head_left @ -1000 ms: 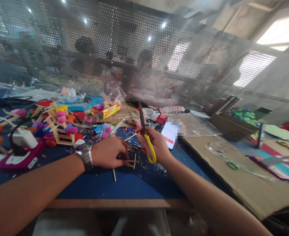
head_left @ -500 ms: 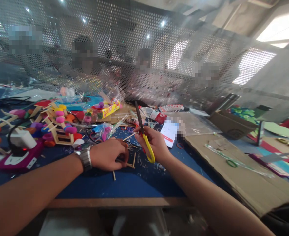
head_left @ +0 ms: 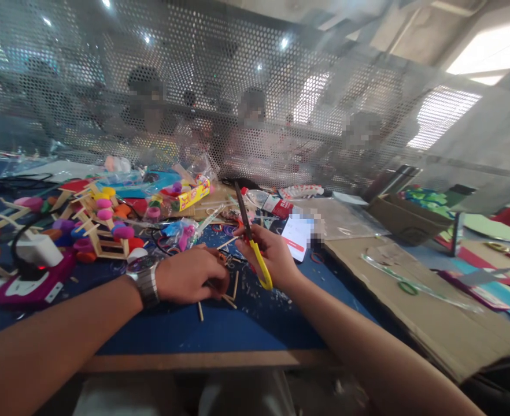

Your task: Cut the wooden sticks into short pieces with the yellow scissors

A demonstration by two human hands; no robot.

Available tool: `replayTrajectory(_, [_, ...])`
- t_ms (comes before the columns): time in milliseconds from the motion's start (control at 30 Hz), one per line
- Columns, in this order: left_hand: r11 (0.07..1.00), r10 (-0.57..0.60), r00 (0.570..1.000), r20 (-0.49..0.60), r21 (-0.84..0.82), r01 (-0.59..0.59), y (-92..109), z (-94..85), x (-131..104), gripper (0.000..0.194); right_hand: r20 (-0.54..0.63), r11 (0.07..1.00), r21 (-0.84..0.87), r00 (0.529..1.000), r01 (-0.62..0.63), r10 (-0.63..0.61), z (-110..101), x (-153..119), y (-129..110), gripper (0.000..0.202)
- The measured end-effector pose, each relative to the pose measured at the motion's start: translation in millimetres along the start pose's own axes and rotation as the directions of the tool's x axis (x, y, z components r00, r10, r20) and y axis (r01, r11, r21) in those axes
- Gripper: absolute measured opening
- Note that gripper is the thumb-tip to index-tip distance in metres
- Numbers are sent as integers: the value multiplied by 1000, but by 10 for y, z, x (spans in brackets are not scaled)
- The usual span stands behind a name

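Observation:
My right hand (head_left: 272, 257) grips a pair of scissors (head_left: 259, 260) with yellow and red handles; the dark blades point up and away from me. My left hand (head_left: 194, 273), with a metal-band watch on the wrist, rests low on the blue tabletop. Its fingers are curled down, with the tips pressed on a thin wooden stick (head_left: 229, 301); their inner side is hidden. Beside those fingertips lies another stick (head_left: 236, 285), and a short one (head_left: 200, 312) lies below the palm. One more stick (head_left: 228, 242) shows between my hands; I cannot tell whether my right fingers touch it.
Left of my hands stand a purple power strip (head_left: 33, 283) with a white plug and small stick models with coloured pads (head_left: 107, 231). A lit phone (head_left: 297, 237) and a bottle (head_left: 272, 202) lie behind my right hand. Cardboard (head_left: 394, 289) covers the right side. People sit beyond a perforated screen (head_left: 220, 75).
The sticks at my left fingertips have shifted a little, and the angle between them looks different. My right hand keeps the scissors nearly in place. The view has tilted slightly.

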State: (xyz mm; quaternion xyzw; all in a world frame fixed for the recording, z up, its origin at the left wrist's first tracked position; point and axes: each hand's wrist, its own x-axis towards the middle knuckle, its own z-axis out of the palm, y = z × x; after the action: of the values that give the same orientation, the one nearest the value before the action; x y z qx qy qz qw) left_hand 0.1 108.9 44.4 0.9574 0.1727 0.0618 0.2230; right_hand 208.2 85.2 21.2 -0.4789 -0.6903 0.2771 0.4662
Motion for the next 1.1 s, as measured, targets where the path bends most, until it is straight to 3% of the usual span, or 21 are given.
replayTrajectory(333, [981,110,994,15,159,-111,24,46,6,9,2,1000,10,1000,6,-6,2,-6,10,33])
replayTrajectory(500, [957,85,996,13,278,-85,67,83,0,7,-8,999,33,1000,-5,6,16,-5,1,30])
replayTrajectory(800, [956,62,998,-21,288,-53,-2,117,43,14,21,956,260,991,-133,132,41,12,-36,38])
replayTrajectory(967, [991,-37,999,-19,130,39,-24,98,41,21,109,915,329,972,-233,208,57,16,-97,47])
replayTrajectory(1100, [963,-200,953,-226,-225,149,-62,102,43,27,78,916,347,980,-199,183,56,21,-110,46])
